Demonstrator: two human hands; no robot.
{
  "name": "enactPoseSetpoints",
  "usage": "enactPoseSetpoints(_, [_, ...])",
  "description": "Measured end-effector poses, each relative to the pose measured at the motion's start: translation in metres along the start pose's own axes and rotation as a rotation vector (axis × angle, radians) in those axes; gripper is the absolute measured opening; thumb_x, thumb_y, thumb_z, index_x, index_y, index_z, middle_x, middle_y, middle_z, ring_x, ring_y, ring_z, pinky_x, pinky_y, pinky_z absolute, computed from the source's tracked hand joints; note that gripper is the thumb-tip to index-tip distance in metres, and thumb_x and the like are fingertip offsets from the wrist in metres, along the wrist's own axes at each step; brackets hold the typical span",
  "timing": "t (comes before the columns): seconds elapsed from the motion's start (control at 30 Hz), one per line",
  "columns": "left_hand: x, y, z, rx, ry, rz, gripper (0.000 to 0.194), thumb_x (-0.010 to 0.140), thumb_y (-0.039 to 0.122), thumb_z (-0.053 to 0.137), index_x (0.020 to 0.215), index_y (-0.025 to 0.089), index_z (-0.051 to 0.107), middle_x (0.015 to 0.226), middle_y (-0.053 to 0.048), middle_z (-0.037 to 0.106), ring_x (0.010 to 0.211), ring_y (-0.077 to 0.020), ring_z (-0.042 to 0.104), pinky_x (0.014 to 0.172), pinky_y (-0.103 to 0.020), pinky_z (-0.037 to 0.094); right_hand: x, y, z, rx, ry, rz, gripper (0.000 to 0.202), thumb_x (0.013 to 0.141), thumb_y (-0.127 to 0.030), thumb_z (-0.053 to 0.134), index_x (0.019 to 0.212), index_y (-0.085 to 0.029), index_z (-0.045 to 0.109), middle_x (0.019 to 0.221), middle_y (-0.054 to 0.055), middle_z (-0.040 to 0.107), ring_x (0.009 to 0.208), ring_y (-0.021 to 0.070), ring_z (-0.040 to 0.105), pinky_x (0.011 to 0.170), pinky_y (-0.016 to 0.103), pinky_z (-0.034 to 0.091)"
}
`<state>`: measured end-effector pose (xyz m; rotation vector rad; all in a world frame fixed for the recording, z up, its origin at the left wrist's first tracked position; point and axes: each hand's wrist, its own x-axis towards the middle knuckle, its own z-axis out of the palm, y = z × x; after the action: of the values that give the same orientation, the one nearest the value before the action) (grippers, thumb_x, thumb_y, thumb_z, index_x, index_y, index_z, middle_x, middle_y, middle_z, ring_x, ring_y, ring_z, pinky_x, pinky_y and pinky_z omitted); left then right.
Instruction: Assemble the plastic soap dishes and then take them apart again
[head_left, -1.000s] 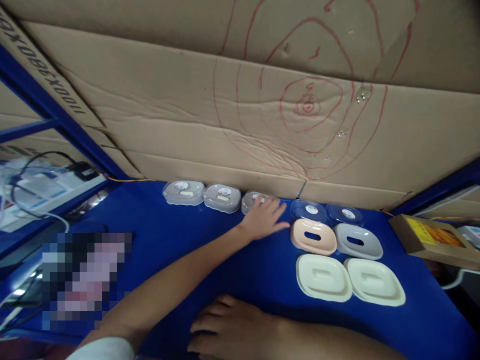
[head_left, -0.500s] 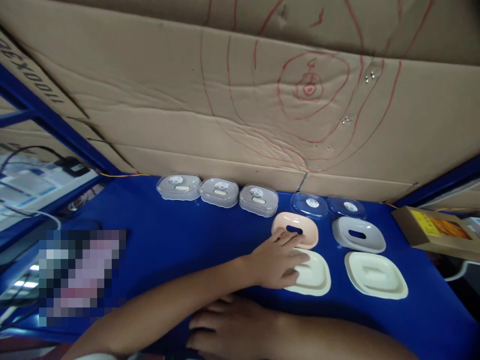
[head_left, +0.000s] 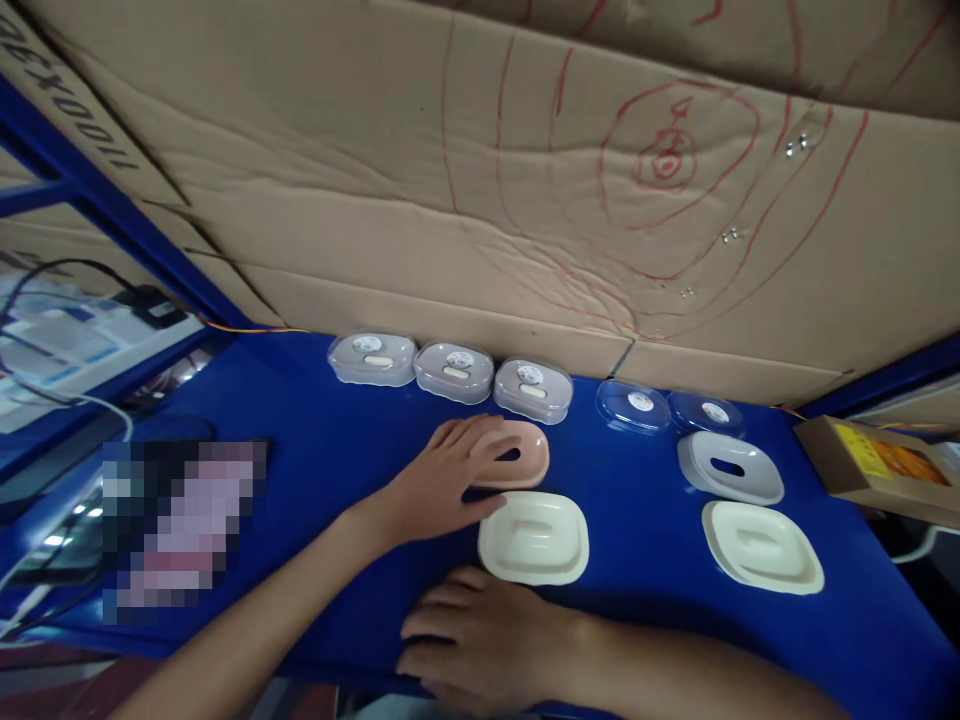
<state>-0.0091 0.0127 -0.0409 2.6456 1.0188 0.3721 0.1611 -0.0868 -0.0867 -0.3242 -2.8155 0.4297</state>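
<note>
My left hand (head_left: 442,475) lies palm down with fingers spread over the left part of a pink oval dish (head_left: 531,455) with a slot in its middle. Its thumb reaches the upper left rim of a cream dish (head_left: 536,540), which sits just in front of the pink one. Part of the pink dish is hidden under the fingers. Near the table's front edge, my right hand (head_left: 487,640) rests palm down with loosely stretched fingers, holding nothing I can see. It is just below the cream dish.
Three lidded grey boxes (head_left: 454,372) line the cardboard wall (head_left: 360,180). Two clear lids (head_left: 634,407) lie farther right, behind a grey slotted dish (head_left: 730,468) and another cream dish (head_left: 763,547). A brown carton (head_left: 874,465) stands at right; a blurred-out object (head_left: 187,520) is at left.
My left hand has moved left, and the pink dish and nearer cream dish have slid left with it. My right hand stays near the front edge. The view has shifted slightly.
</note>
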Motion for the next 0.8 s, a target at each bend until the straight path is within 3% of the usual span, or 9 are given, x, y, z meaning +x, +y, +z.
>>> enactPoseSetpoints(0.07, [0.003, -0.012, 0.003, -0.016, 0.001, -0.081, 0.073, 0.097, 0.041, 0.075, 0.161, 0.027, 0.043, 0.167, -0.013, 0.045, 0.157, -0.0360, 0.037, 0.123, -0.058, 0.036, 0.000, 0.000, -0.003, 0.001, -0.012, -0.006, 0.029, 0.112, -0.037, 0.046, 0.125, -0.021, 0.066, 0.136, 0.003, 0.071, 0.122, 0.0171, 0.060, 0.101, 0.032, 0.044])
enactPoseSetpoints(0.2, [-0.002, -0.022, 0.009, -0.046, 0.062, -0.151, 0.072, 0.093, 0.052, 0.078, 0.154, 0.027, 0.049, 0.155, -0.013, 0.055, 0.140, -0.0355, 0.055, 0.114, -0.054, 0.045, 0.002, -0.001, -0.005, 0.008, -0.019, 0.003, 0.028, 0.112, -0.036, 0.046, 0.125, -0.021, 0.066, 0.135, 0.002, 0.071, 0.122, 0.0164, 0.060, 0.102, 0.032, 0.043])
enactPoseSetpoints(0.3, [-0.008, -0.013, 0.009, -0.080, 0.193, -0.124, 0.077, 0.089, 0.054, 0.081, 0.152, 0.024, 0.050, 0.152, -0.014, 0.056, 0.135, -0.0350, 0.057, 0.114, -0.051, 0.044, 0.003, -0.001, -0.003, 0.008, -0.021, 0.017, 0.027, 0.112, -0.035, 0.047, 0.125, -0.021, 0.066, 0.134, 0.001, 0.072, 0.121, 0.0164, 0.061, 0.100, 0.032, 0.043])
enactPoseSetpoints(0.37, [-0.009, -0.001, 0.010, -0.116, 0.216, -0.057, 0.082, 0.087, 0.053, 0.083, 0.155, 0.024, 0.047, 0.154, -0.014, 0.055, 0.139, -0.0343, 0.054, 0.117, -0.048, 0.042, 0.003, -0.002, -0.001, 0.004, -0.016, 0.014, 0.027, 0.112, -0.035, 0.046, 0.124, -0.022, 0.066, 0.133, 0.000, 0.071, 0.118, 0.0168, 0.061, 0.096, 0.032, 0.045])
enactPoseSetpoints(0.53, [-0.008, 0.025, 0.018, -0.127, 0.030, 0.103, 0.087, 0.082, 0.062, 0.086, 0.153, 0.026, 0.049, 0.153, -0.012, 0.057, 0.135, -0.0347, 0.057, 0.112, -0.049, 0.041, -0.002, -0.014, -0.006, -0.099, -0.010, 0.000, 0.026, 0.113, -0.027, 0.043, 0.115, -0.018, 0.067, 0.118, 0.002, 0.072, 0.105, 0.0177, 0.060, 0.087, 0.031, 0.048])
enactPoseSetpoints(0.67, [-0.011, 0.028, 0.021, -0.150, -0.017, 0.120, 0.086, 0.084, 0.061, 0.085, 0.153, 0.025, 0.047, 0.153, -0.014, 0.058, 0.138, -0.0344, 0.055, 0.112, -0.048, 0.039, -0.007, -0.018, -0.012, -0.091, -0.035, -0.104, 0.029, 0.115, -0.029, 0.041, 0.120, -0.021, 0.068, 0.125, 0.002, 0.071, 0.110, 0.0170, 0.060, 0.098, 0.029, 0.048])
enactPoseSetpoints(0.8, [-0.016, 0.029, 0.021, -0.137, -0.054, 0.134, 0.085, 0.088, 0.060, 0.080, 0.157, 0.025, 0.043, 0.155, -0.014, 0.056, 0.141, -0.0349, 0.052, 0.113, -0.049, 0.036, -0.010, -0.013, -0.008, -0.044, -0.067, -0.116, 0.025, 0.114, -0.031, 0.046, 0.124, -0.024, 0.069, 0.127, 0.002, 0.070, 0.109, 0.0173, 0.062, 0.092, 0.029, 0.050])
